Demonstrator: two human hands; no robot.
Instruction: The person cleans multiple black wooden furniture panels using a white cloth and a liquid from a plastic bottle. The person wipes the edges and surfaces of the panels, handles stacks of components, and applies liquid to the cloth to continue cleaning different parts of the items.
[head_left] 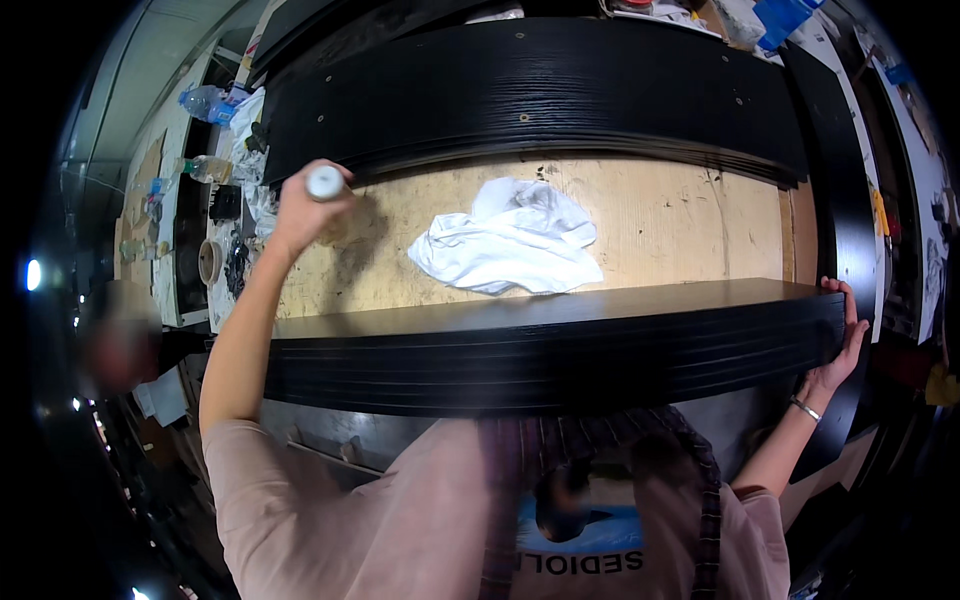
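My left hand is wrapped round a bottle with a round white top, held over the left part of the wooden worktop. The bottle's body is mostly hidden by my fingers. Along the near side, a long black board with a grooved face stands on edge in front of my body. At its right end my right hand grips the corner, fingertips on the upper edge. Between this board and the far panels lies a crumpled white cloth, which neither hand touches.
Stacked black panels with small holes lie along the far side. Another dark board runs along the right. Plastic bottles and a roll of tape clutter the left side. A blurred person is at far left.
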